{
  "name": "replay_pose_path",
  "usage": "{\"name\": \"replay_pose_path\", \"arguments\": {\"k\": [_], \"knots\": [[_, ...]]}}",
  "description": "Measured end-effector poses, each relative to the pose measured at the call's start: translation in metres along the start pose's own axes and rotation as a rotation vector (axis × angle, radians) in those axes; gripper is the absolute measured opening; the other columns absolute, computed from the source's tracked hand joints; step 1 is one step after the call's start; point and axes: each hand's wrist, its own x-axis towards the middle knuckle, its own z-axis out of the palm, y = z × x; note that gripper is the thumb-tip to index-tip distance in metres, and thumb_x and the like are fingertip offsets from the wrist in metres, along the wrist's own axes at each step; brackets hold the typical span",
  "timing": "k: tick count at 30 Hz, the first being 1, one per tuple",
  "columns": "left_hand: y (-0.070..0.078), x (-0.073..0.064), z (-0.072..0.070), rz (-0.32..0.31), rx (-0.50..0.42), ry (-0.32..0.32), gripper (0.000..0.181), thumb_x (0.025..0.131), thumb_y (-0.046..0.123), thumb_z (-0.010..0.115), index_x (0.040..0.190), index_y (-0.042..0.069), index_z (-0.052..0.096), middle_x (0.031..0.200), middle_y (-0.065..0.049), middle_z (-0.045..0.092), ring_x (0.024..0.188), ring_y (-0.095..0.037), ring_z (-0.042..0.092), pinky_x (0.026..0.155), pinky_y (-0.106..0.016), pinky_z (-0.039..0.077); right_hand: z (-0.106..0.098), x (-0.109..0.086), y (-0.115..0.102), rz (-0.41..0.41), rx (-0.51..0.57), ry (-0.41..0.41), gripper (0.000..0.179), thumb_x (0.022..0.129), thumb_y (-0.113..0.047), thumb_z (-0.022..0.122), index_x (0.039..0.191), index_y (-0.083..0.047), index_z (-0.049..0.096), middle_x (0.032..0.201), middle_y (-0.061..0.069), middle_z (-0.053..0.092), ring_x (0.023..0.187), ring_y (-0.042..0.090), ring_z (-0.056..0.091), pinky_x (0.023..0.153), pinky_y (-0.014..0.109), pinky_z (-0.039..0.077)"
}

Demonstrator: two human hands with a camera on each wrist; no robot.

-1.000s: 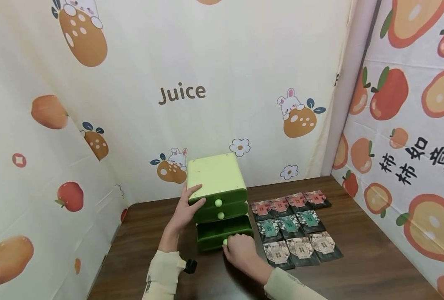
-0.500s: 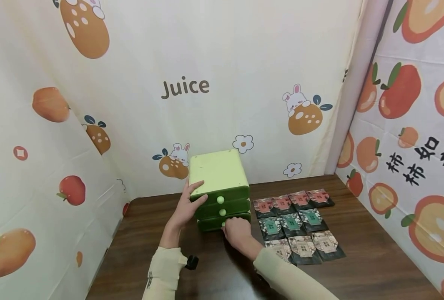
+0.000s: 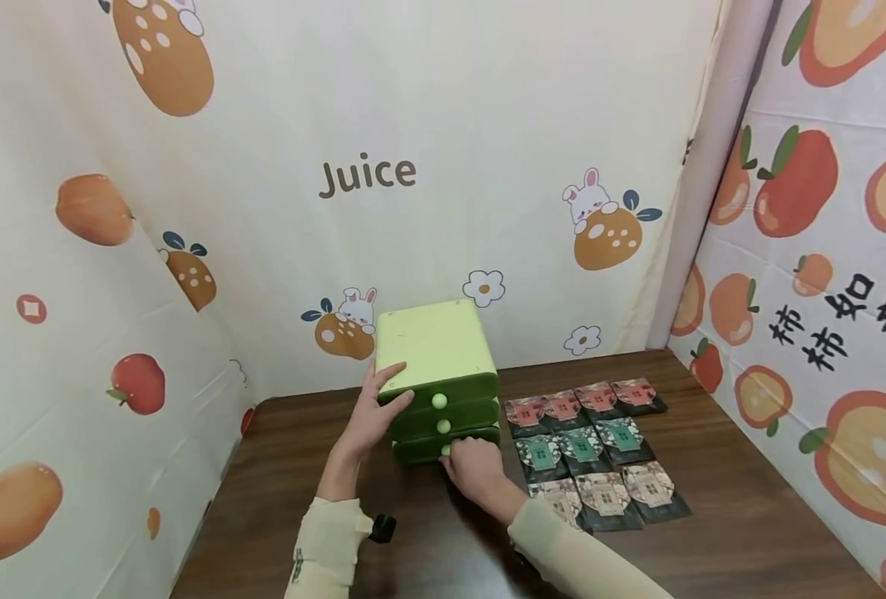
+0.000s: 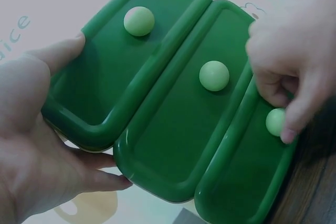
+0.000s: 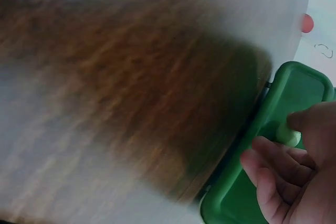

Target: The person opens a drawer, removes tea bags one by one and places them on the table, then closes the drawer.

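Observation:
A small drawer cabinet (image 3: 435,341) with a pale green top and dark green fronts stands on the table. Its top drawer (image 4: 121,61), middle drawer (image 4: 173,124) and bottom drawer (image 4: 236,166) are all pushed in, each with a round pale green knob. My left hand (image 3: 368,416) rests with spread, fairly straight fingers on the cabinet's upper left corner, across its top and side. Down at the bottom drawer, my right hand (image 3: 476,474) pinches the lowest knob (image 4: 275,122) between thumb and curled fingers. In the right wrist view, the thumb partly covers this knob (image 5: 287,136).
Right of the cabinet lie flat packets in three rows: red ones (image 3: 598,398), green ones (image 3: 581,446) and beige ones (image 3: 603,497). My right sleeve (image 3: 562,549) overlaps the nearest row. A printed curtain (image 3: 443,108) hangs behind the wooden table (image 3: 278,482).
One second ago the bottom drawer stood pulled out; my right hand has pushed it in, moving away from me. My left hand has kept its place on the cabinet.

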Motion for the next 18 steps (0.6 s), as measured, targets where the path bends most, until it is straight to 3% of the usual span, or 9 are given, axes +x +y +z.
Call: {"name": "replay_pose_path", "arguments": {"k": [2, 8, 18], "knots": [[-0.008, 0.004, -0.001, 0.001, 0.006, 0.009, 0.055, 0.096, 0.027, 0.064, 0.146, 0.017, 0.044, 0.159, 0.0, -0.016, 0.144, -0.027, -0.012, 0.109, -0.061, 0.008, 0.001, -0.002, 0.002, 0.009, 0.005, -0.008, 0.05, 0.092, -0.048, 0.062, 0.054, -0.018, 0.048, 0.048, 0.0, 0.045, 0.042, 0.017, 0.048, 0.039, 0.036, 0.039], [-0.012, 0.015, -0.001, 0.011, 0.025, 0.045, 0.063, 0.096, 0.031, 0.064, 0.151, 0.02, 0.036, 0.16, -0.003, -0.016, 0.144, -0.027, -0.012, 0.109, -0.061, 0.008, -0.007, -0.007, 0.014, 0.014, 0.025, -0.031, 0.051, 0.093, -0.047, 0.061, 0.052, -0.02, 0.046, 0.045, -0.002, 0.04, 0.039, 0.015, 0.042, 0.038, 0.035, 0.036], [-0.017, 0.002, -0.024, -0.008, 0.07, 0.08, 0.06, 0.096, 0.031, 0.063, 0.149, 0.017, 0.038, 0.159, 0.0, -0.018, 0.144, -0.028, -0.015, 0.108, -0.062, 0.006, -0.023, -0.018, 0.022, -0.037, 0.149, 0.046, 0.034, 0.091, -0.035, 0.066, 0.062, -0.021, 0.055, 0.048, -0.008, 0.042, 0.041, 0.01, 0.041, 0.038, 0.03, 0.033]]}}
